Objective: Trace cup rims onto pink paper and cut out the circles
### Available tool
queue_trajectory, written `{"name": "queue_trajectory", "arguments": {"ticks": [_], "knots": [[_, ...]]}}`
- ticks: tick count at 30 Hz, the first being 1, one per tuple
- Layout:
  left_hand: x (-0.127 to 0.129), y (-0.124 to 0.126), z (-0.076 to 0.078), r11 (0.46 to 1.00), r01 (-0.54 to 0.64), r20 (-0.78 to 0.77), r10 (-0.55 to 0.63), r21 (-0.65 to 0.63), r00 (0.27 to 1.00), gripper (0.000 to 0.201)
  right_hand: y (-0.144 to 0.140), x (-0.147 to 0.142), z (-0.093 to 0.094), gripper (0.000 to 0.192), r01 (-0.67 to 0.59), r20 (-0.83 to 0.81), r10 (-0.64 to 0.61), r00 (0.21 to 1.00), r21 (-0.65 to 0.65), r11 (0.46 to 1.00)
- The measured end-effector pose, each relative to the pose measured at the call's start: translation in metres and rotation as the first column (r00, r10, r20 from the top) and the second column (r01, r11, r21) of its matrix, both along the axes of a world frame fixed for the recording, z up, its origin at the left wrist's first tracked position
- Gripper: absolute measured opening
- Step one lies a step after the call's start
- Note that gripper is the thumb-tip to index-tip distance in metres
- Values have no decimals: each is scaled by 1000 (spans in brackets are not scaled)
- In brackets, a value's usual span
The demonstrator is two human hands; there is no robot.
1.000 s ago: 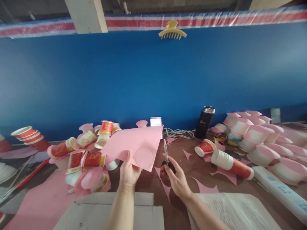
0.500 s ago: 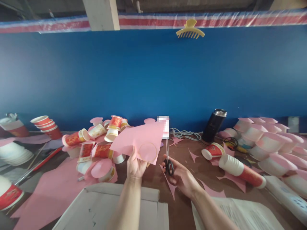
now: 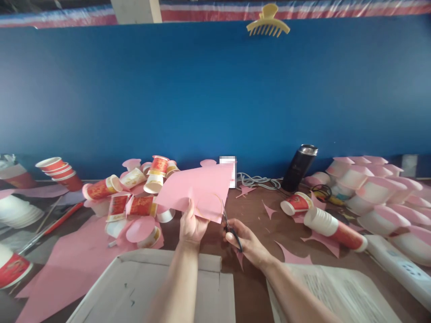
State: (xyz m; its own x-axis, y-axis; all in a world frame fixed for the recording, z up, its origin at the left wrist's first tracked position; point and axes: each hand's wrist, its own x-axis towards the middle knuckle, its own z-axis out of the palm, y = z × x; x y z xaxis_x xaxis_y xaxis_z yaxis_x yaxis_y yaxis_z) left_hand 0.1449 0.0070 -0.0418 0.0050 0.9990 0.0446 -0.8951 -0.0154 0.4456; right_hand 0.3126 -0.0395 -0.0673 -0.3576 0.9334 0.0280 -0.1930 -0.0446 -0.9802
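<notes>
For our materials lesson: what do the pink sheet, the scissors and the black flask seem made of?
Pink sheet: matte paper or thin card; it bends in the left hand.
Scissors: thin metal-looking blades, black handles, probably plastic, in the right hand.
Flask: glossy black body, shiny metal-looking rim.

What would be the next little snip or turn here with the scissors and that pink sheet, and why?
Probably one more short snip along the drawn circle, with the left hand turning the pink sheet a little. The scissors in the right hand sit with their blades at the sheet's lower right edge, right at the circle's outline, and most of that outline looks uncut.
</notes>
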Motion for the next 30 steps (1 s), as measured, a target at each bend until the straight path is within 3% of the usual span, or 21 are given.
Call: {"name": "queue_trajectory", "arguments": {"ticks": [3,8,16,30], "knots": [[7,-2,2,1000,-1,-15,0,-22,1000,47,2,0,-1,41,25,5,-25,1000,28,999],[12,-1,1,992,-111,-54,108,-62,993,42,3,2,-2,38,64,3,-64,998,34,997],[12,0,0,998,-60,-2,60,-24,998,44,3,0,-1,39,46,7,-46,999,36,998],[11,3,-1,997,-46,68,51,-65,996,42,5,-1,-4,35,58,-8,-58,998,2,998]]}}
